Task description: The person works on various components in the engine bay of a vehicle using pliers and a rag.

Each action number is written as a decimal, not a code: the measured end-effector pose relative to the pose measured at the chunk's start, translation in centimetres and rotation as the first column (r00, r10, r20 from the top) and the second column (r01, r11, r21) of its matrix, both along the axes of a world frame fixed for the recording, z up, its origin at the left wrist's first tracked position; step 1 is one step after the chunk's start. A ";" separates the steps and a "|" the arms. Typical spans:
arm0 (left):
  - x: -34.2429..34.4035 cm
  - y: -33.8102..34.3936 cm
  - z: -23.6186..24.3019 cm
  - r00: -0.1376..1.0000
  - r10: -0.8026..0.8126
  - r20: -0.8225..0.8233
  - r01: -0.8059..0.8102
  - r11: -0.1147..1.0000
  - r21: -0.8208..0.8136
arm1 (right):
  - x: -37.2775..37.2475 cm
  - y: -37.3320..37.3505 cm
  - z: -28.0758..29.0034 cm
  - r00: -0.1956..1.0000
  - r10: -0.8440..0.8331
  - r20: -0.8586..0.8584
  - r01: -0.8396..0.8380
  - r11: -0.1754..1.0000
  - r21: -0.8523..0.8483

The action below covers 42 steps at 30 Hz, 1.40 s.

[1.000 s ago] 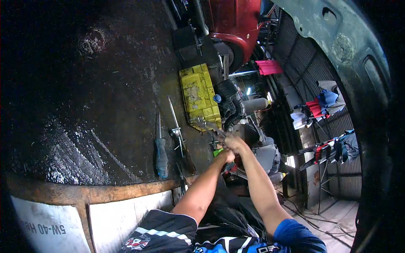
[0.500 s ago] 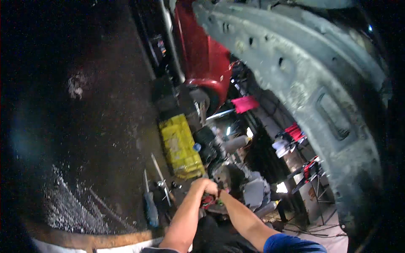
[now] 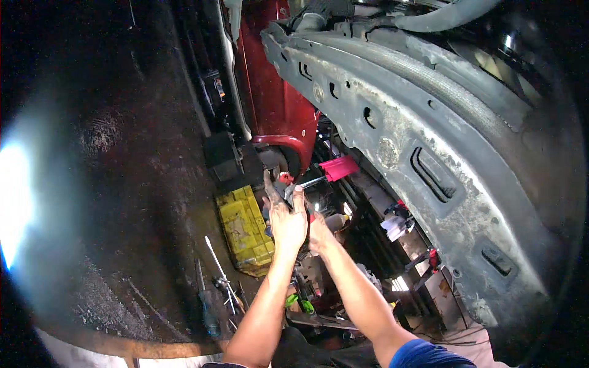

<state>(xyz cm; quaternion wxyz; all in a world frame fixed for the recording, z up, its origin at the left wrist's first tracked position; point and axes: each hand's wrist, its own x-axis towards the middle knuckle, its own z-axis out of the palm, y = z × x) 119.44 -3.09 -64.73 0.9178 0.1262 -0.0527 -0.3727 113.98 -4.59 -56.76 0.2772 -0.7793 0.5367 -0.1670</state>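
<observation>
My left hand point(image 3: 288, 224) is raised in front of me, its thumb up and its fingers bent around a dark tool with red parts point(image 3: 286, 179). My right hand point(image 3: 319, 235) is closed against the same tool just to the right, by a red part of it. The two hands cover most of the tool, so its exact kind cannot be made out. Just left of my hands lies a yellow plastic case point(image 3: 242, 227). Behind the tool, a metal rod reaches toward a bright pink piece point(image 3: 339, 167).
A large grey metal vehicle panel point(image 3: 386, 147) with slots curves across the right. A red car fender point(image 3: 273, 104) stands ahead. Screwdrivers and a metal bar point(image 3: 218, 260) lie on the dark surface at left. Car parts and loose tools sit beneath my forearms.
Both hands have risen and moved farther from me, up beside the yellow case. A dark tool with red parts now shows in them. The whole view has shifted and brightened.
</observation>
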 end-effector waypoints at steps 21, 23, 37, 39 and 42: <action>16.4 6.0 -2.5 0.762 0.452 -0.463 -0.483 0.874 0.059 | 6.7 17.3 5.6 0.478 0.034 -0.878 -0.673 0.656 -0.341; 17.6 5.5 -2.6 0.700 0.601 -0.385 -0.587 0.792 0.169 | 6.3 17.9 5.7 0.435 0.015 -0.900 -0.718 0.609 -0.337; 8.5 3.2 -1.6 0.853 -0.218 -0.474 -0.217 0.679 -0.701 | 11.0 12.7 3.1 0.267 -0.019 -0.963 -0.866 0.434 -0.248; 7.8 3.4 -1.2 0.762 -0.418 -0.494 -0.173 0.605 -0.778 | 11.8 11.5 2.5 0.247 -0.031 -0.968 -0.837 0.497 -0.229; 8.6 4.2 -2.0 0.685 -0.468 -0.559 -0.254 0.565 -0.785 | 12.8 9.6 1.6 0.283 0.079 -0.956 -0.845 0.492 -0.210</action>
